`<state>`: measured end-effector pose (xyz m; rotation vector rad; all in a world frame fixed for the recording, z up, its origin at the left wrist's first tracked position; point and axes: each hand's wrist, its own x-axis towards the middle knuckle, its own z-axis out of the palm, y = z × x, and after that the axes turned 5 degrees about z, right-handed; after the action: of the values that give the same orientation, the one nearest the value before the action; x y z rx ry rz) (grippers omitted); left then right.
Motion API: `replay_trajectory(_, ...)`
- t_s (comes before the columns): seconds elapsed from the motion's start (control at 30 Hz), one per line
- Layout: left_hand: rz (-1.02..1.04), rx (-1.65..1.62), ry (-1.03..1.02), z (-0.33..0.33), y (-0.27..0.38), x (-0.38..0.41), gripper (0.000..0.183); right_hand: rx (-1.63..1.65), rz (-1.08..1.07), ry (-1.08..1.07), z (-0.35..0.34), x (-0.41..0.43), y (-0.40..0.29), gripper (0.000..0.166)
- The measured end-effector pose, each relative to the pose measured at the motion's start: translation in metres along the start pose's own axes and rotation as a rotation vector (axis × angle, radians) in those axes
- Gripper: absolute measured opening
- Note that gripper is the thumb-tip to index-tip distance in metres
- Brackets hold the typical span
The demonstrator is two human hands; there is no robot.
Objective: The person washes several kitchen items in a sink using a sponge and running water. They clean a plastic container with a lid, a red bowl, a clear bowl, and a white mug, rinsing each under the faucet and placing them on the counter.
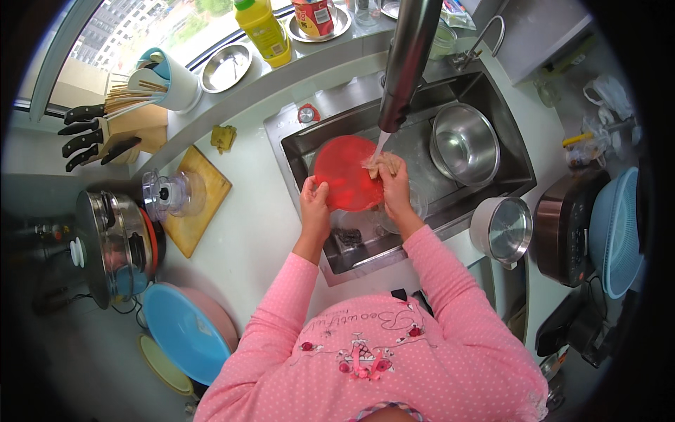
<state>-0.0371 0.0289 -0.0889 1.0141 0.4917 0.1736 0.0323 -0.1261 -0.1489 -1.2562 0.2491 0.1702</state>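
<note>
Over the steel sink [422, 221], my left hand [315, 198] grips a round red plastic lid [345, 171] by its left edge. My right hand [394, 184] holds a crumpled tan cloth or scrubber [388, 162] at the lid's right edge. Water runs onto that cloth from the metal faucet [398, 95] above. Beneath my right hand a clear container [419, 203] is partly visible in the sink. A dark steel-wool scourer [347, 236] lies near the sink's front left. To the right, a stainless steel bowl [464, 145] rests in the sink.
A steel pot [509, 230] stands by the sink's right front edge. On the left counter are a wooden cutting board [211, 198] with a clear processor part [182, 195], and a yellow sponge [223, 138]. A knife block [140, 124] and yellow bottle [266, 34] stand behind.
</note>
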Motion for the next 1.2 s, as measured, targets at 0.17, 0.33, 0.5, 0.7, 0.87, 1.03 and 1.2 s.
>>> replay_trajectory(0.17, 0.068, -0.297, 0.045, -0.007, -0.032, 0.006, 0.015, 0.144, -0.013, 0.144, 0.029, -0.046, -0.039, 0.033)
replay_trajectory(0.33, -0.19, -0.031, 0.056, 0.005, -0.032, 0.008, 0.041, -0.373, -0.329, 0.051, 0.02, -0.063, -0.052, 0.033)
replay_trajectory(0.5, -0.34, -0.589, -0.191, 0.034, 0.011, 0.001, 0.057, -0.745, -0.63, -0.311, 0.012, -0.077, -0.068, 0.033)
replay_trajectory(0.7, -0.345, -0.679, -0.257, 0.039, 0.016, 0.002, 0.063, -0.717, -0.636, -0.511, 0.021, -0.077, -0.079, 0.035)
replay_trajectory(0.87, -0.33, -0.508, -0.463, 0.027, 0.031, -0.001, 0.068, -0.829, -0.62, -0.647, 0.034, -0.064, -0.087, 0.043)
replay_trajectory(1.03, -0.348, -0.345, -0.419, 0.027, 0.042, -0.014, 0.069, -0.814, -0.64, -0.52, 0.045, -0.049, -0.09, 0.042)
replay_trajectory(1.2, -0.244, -0.416, -0.416, 0.033, 0.028, -0.019, 0.064, -0.766, -0.562, -0.339, 0.027, -0.027, -0.064, 0.038)
